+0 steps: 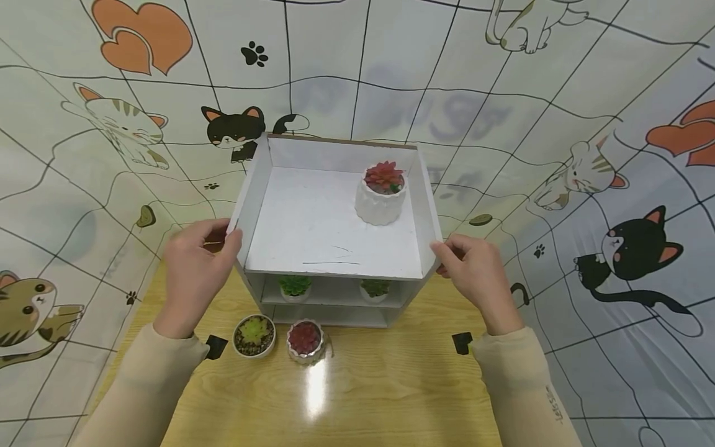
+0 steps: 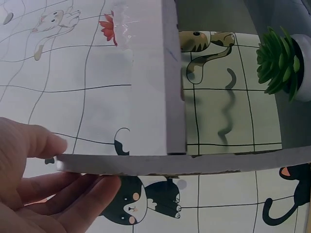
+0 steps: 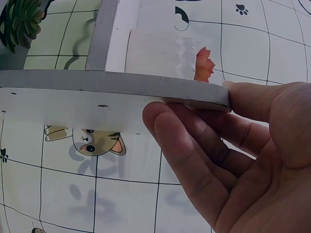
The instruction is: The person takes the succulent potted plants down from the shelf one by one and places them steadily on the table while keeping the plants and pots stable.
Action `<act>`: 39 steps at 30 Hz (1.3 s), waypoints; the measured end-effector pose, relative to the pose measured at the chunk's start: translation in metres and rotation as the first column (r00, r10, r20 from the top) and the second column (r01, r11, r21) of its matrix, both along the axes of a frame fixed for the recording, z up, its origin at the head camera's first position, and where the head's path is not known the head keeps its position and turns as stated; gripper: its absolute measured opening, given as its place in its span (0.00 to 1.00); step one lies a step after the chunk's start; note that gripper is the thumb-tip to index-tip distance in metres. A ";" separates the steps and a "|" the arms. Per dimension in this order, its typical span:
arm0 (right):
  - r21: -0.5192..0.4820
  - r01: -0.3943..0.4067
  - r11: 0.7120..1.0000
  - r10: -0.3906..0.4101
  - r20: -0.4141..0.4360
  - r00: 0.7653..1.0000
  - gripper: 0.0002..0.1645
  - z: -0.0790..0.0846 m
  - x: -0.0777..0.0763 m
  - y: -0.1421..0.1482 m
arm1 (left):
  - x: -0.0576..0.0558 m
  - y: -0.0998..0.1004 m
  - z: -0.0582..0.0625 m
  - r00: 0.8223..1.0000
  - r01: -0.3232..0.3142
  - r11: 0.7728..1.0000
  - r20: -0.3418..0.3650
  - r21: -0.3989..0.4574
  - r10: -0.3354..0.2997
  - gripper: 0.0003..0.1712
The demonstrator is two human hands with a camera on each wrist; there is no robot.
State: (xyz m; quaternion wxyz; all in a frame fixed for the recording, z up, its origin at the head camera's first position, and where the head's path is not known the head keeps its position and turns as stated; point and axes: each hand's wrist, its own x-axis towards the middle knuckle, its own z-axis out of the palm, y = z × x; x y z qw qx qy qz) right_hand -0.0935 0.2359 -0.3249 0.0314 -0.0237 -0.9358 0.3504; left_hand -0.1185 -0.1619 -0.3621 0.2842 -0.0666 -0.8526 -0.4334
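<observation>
A small white shelf (image 1: 313, 217) stands on the wooden table. Its left side panel (image 2: 121, 166) is pinched near the top by my left hand (image 1: 198, 273), thumb on one face and fingers on the other. My right hand (image 1: 475, 273) likewise pinches the right side panel (image 3: 112, 85) at its upper end. On the top board, toward the back right, sits a red succulent in a white pot (image 1: 380, 205). Two green succulents, one on the left (image 1: 295, 285) and one on the right (image 1: 375, 288), stand on the level below, partly hidden by the top board.
In front of the shelf, a yellow-green succulent in a round pot (image 1: 254, 336) and a dark red succulent (image 1: 305, 339) in a scalloped pot stand on the table (image 1: 391, 385). Cloth walls printed with cats (image 1: 234, 127) enclose the back and sides.
</observation>
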 end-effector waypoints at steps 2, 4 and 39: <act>0.003 0.002 1.000 -0.002 0.001 1.000 0.21 0.000 0.000 0.001 | 0.004 -0.001 0.003 1.000 -0.002 1.000 0.027 -0.018 0.003 0.09; 0.004 0.003 1.000 -0.003 0.001 1.000 0.22 0.000 0.000 0.001 | 0.008 -0.003 0.005 0.999 -0.001 1.000 0.052 -0.027 0.002 0.09; 0.128 0.079 0.989 -0.001 -0.519 0.855 0.08 -0.012 0.013 -0.015 | 0.008 -0.014 0.027 0.962 0.093 0.964 0.273 -0.248 -0.022 0.12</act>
